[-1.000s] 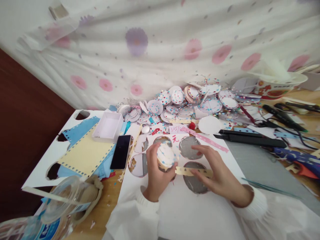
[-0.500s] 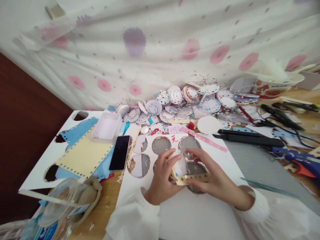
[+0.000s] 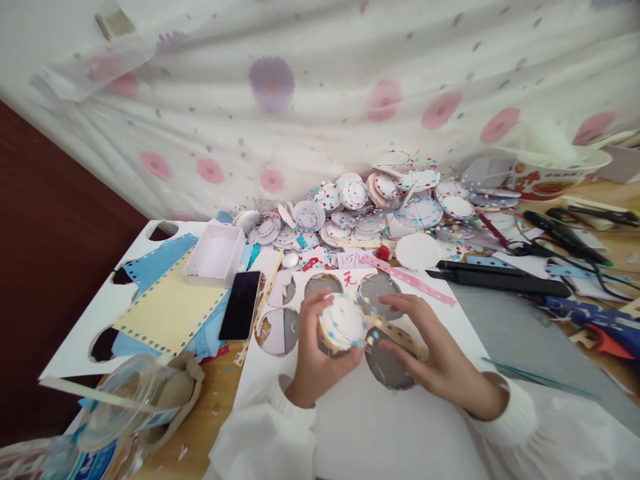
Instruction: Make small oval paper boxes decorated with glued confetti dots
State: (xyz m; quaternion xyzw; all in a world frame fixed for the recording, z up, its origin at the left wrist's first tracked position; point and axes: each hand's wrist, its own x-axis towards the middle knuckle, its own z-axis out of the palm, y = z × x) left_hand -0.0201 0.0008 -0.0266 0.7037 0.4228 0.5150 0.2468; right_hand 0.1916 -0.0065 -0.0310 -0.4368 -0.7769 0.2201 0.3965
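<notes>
My left hand [image 3: 317, 357] is curled around a round white paper piece [image 3: 343, 323] with blue and cream dots on its edge, its face tilted up toward me. From the piece's right side a cream punched paper strip [image 3: 395, 333] runs toward my right hand [image 3: 430, 347]. The fingers of my right hand are spread, with thumb and forefinger apart on either side of the strip. Whether its palm touches the strip's far end cannot be made out. Beneath both hands lies a white sheet with round holes [image 3: 320, 380].
Many dotted paper discs [image 3: 355, 193] are heaped along the curtain. At left are a white box [image 3: 214, 253], a phone [image 3: 240, 305], yellow paper [image 3: 160, 303] and a clear plastic cup [image 3: 117, 400]. Black tools [image 3: 500, 277] and a blue glue gun [image 3: 590, 313] lie at right.
The round piece has turned in my left hand so its white face shows. The strip now slants down to the right, and my right hand's fingers are off the piece.
</notes>
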